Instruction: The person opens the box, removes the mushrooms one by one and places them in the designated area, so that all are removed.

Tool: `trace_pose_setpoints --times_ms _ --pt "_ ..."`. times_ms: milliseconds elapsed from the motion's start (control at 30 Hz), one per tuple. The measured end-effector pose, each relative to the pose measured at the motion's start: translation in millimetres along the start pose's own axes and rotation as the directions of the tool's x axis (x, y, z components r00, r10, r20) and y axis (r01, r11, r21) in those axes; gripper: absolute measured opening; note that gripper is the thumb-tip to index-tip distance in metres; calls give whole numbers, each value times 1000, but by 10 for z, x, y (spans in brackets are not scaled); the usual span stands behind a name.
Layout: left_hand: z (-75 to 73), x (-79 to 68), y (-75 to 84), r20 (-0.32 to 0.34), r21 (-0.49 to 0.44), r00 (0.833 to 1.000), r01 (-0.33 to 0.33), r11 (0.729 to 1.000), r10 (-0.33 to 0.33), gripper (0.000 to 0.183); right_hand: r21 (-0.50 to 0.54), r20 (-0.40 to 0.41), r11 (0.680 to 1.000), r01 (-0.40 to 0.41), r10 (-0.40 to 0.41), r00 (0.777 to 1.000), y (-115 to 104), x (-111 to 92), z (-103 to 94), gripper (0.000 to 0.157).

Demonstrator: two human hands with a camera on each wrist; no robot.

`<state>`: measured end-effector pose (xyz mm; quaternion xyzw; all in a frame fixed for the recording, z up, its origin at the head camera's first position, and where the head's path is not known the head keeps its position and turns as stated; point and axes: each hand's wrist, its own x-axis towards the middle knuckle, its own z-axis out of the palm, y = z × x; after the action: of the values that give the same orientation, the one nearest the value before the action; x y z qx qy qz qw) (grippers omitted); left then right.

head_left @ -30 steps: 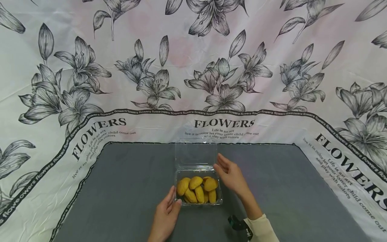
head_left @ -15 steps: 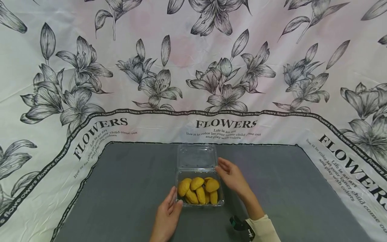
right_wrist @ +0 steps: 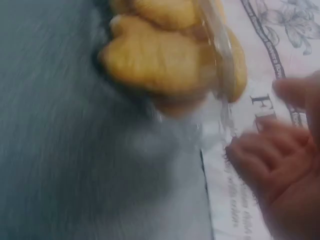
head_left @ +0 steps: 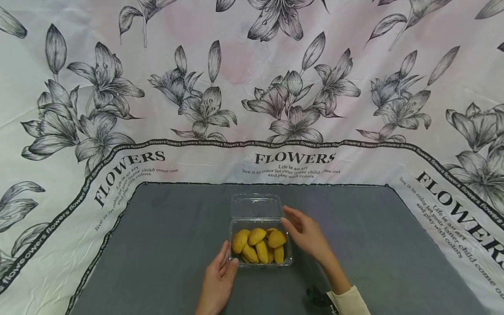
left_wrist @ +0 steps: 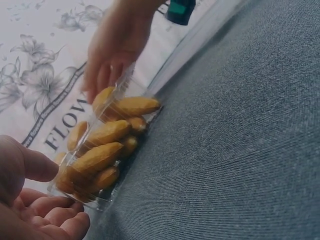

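A clear plastic clamshell box point(head_left: 289, 260) sits on the grey table with its lid point(head_left: 256, 206) folded back on the far side. Several yellow mushroom-shaped pieces point(head_left: 257, 236) fill the box. My left hand point(head_left: 217, 280) pinches the near left corner, its thumb at the front and its fingers along the side. My right hand point(head_left: 307, 234) is at the far right corner beside the hinge, fingers loosely bent. In the right wrist view, blurred by motion, the right hand point(right_wrist: 280, 160) appears apart from the box and holds nothing.
Grey cloth point(head_left: 165, 245) covers the table on all sides of the box. Behind it hangs a white flower-printed sheet point(head_left: 236, 109), which also borders the left and right edges. A dark device point(head_left: 316, 296) is at my right wrist.
The lid has tipped farther back, its upper edge dropping towards the table. My right hand has come slightly down with it and stays near the hinge; the left hand keeps its place.
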<state>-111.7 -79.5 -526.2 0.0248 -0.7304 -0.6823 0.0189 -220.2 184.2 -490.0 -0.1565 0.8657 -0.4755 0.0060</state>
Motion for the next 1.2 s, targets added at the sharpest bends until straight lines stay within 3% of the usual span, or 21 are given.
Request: trace_pose_setpoints --times_ms 100,233,300,567,933,1200 --pt "-4 10 -1 3 -4 1000 -2 1000 2 62 -109 64 976 186 -180 982 -21 -72 -56 50" --pt "-9 19 5 13 -6 1000 -26 1000 26 62 -235 195 901 366 -325 925 -67 -140 -120 49" --pt "-16 25 12 13 -6 999 -41 999 41 62 -269 244 877 398 -338 909 -94 -151 -139 50" --pt "-15 7 3 6 8 999 -37 999 37 61 -355 346 838 415 -294 891 -129 -161 -131 55" --pt "1 17 5 5 2 997 -74 997 74 61 -454 274 755 473 -387 881 -81 -150 -89 53" --pt "3 -3 -23 0 8 997 -72 997 72 60 -431 89 753 497 -513 854 -94 -125 -184 55"
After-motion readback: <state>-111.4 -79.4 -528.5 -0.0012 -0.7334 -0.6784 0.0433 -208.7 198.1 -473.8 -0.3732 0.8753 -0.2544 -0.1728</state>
